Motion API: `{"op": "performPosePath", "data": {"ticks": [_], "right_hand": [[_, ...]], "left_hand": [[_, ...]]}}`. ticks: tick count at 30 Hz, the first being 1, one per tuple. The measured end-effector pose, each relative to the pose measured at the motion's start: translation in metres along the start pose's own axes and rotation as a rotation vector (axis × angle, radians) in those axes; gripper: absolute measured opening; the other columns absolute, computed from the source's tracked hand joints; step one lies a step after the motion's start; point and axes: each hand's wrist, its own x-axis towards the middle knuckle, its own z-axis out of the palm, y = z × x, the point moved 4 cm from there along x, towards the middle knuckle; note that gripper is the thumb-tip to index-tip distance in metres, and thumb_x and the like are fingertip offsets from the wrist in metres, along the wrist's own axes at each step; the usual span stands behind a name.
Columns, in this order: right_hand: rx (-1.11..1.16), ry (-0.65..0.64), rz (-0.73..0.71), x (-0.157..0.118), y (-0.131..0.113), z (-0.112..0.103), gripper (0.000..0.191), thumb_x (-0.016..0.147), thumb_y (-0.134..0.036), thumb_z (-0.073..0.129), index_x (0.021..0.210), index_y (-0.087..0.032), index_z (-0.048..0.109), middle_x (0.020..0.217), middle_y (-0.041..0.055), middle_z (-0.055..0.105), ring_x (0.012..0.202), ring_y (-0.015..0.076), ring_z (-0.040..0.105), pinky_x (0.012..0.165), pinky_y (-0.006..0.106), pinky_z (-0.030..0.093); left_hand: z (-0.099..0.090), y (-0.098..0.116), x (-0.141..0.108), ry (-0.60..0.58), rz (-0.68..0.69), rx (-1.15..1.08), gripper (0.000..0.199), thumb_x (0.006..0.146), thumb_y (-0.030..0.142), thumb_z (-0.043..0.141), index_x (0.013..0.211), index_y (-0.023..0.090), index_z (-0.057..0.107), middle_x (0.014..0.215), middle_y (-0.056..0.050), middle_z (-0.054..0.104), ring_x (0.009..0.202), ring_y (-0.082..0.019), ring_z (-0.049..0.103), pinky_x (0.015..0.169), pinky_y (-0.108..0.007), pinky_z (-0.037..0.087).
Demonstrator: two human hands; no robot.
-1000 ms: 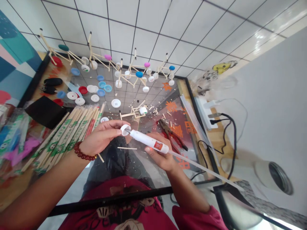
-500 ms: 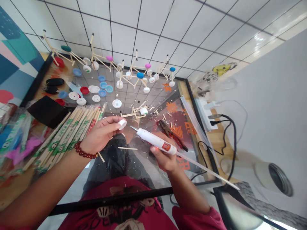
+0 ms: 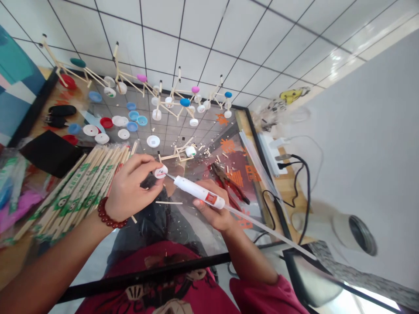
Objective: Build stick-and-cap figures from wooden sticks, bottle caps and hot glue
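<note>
One white cap (image 3: 160,172) is clamped in the fingertips of the left hand (image 3: 132,186) above the glass table (image 3: 179,221), the tip of a glue gun (image 3: 194,189) at its edge. Fingers of the right hand (image 3: 218,217) wrap around the gun. Pliers (image 3: 225,179) lie just beyond that hand.

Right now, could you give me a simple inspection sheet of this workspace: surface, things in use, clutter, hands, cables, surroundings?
Surface: glossy tabletop, dark-edged.
Things in use: white cap with red print; white glue gun, its tip at the cap, contact unclear.
Clutter: wood scraps, wrapped sticks, red-handled pliers.
Hands: left hand holds the cap; right hand grips the glue gun.
Cables: black cable at the power strip, right side.
Surroundings: tiled wall behind a row of stick-and-cap models.
</note>
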Motion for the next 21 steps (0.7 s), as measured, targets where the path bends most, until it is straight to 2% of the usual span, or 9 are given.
{"op": "performPosePath", "data": {"ticks": [6,11,14,21], "right_hand": [[-0.030,-0.021,0.039,-0.0001,0.0029,0.0011,0.024,0.104,-0.040,0.067,0.125,-0.029,0.074,0.104,0.0070,0.083,0.092,0.0279,0.076,0.087,0.045,0.059],[-0.074,-0.058,0.052,0.0022,0.0019,0.0031,0.026,0.104,-0.042,0.066,0.124,-0.027,0.074,0.104,0.0083,0.083,0.093,0.0275,0.076,0.089,0.044,0.058],[-0.083,-0.065,0.055,0.0022,0.0019,0.0035,0.026,0.103,-0.041,0.065,0.123,-0.026,0.075,0.103,0.0084,0.084,0.093,0.0274,0.076,0.090,0.045,0.058],[-0.034,-0.025,0.044,-0.0011,0.0041,0.0014,0.026,0.102,-0.041,0.069,0.123,-0.027,0.075,0.104,0.0080,0.084,0.090,0.0273,0.075,0.088,0.045,0.058]], "left_hand": [[-0.0005,0.0070,-0.0001,-0.015,0.083,0.028,0.033,0.091,0.009,0.072,0.118,0.027,0.070,0.109,-0.008,0.074,0.098,-0.024,0.075,0.080,-0.037,0.064],[0.0014,0.0091,-0.0043,-0.087,0.246,0.114,0.032,0.093,0.008,0.069,0.121,0.022,0.070,0.111,-0.011,0.077,0.096,-0.025,0.075,0.087,-0.041,0.063],[0.0022,0.0077,-0.0068,-0.133,0.272,0.126,0.028,0.095,0.009,0.068,0.119,0.022,0.073,0.111,-0.010,0.080,0.100,-0.026,0.076,0.092,-0.043,0.061],[-0.0037,0.0108,-0.0010,-0.052,0.266,0.138,0.029,0.090,0.012,0.075,0.117,0.022,0.071,0.107,-0.009,0.083,0.088,-0.024,0.076,0.089,-0.042,0.057]]}}
